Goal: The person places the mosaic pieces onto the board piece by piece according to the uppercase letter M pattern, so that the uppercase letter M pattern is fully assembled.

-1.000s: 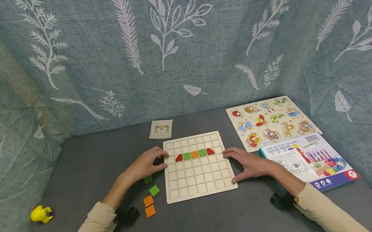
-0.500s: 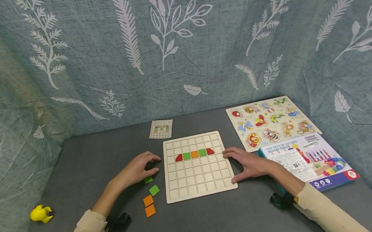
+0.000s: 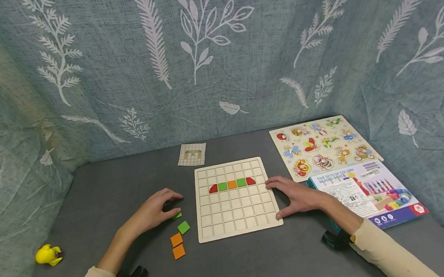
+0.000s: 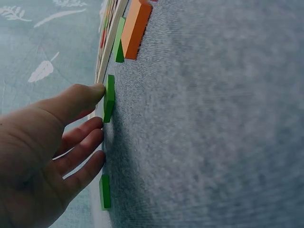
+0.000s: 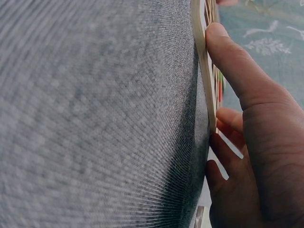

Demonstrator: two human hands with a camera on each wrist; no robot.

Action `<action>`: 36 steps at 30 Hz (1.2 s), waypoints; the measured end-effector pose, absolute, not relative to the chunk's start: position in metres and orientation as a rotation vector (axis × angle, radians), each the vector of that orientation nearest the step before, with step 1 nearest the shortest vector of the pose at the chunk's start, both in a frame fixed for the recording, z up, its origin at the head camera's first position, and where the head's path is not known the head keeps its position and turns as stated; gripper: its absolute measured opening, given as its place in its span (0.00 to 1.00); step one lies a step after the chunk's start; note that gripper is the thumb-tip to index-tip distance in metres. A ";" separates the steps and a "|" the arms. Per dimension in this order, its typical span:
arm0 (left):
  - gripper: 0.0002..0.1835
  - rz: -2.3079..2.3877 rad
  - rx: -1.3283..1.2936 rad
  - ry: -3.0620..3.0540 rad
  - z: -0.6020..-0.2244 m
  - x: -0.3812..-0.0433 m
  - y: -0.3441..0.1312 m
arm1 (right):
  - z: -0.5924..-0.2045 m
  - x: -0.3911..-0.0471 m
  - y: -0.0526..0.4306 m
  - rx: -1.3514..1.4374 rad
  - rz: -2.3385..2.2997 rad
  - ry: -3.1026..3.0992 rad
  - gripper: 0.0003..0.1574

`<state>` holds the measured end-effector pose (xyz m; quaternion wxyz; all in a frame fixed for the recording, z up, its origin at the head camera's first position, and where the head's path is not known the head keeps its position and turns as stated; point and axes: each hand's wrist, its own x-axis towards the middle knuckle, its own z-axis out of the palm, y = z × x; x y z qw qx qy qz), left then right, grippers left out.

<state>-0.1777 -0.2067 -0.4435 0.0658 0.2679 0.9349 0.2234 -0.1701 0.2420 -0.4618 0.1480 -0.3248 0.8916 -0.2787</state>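
A wooden grid board [image 3: 239, 230] lies on the dark table. Across one of its rows runs a line of pieces: a red curved-edge piece [image 3: 213, 189], a green square, an orange square [image 3: 232, 184], a green square, and another red curved-edge piece [image 3: 251, 181]. My left hand [image 3: 155, 208] hovers left of the board with relaxed fingers, its thumb tip at a green square tile [image 4: 109, 99]. Another green tile [image 4: 105, 192] stands below those fingers in the left wrist view, hidden in the head view. My right hand [image 3: 298, 196] rests spread along the board's right edge, thumb near the front corner.
Closer to me lie a green tile [image 3: 183, 227] and two orange tiles [image 3: 176, 239]. A pattern card [image 3: 192, 154] sits behind the board. At right are an insect puzzle board [image 3: 323, 145] and a bead-toy box [image 3: 366, 193]. A yellow toy [image 3: 49, 255] stands far left.
My left hand has let go of the board's left edge and moved left and toward me, over the green tiles. The right hand stays at the right edge.
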 end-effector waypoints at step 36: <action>0.16 0.561 0.692 2.881 -0.441 -0.149 -0.204 | -0.461 -0.171 0.242 -0.944 -0.794 2.574 0.54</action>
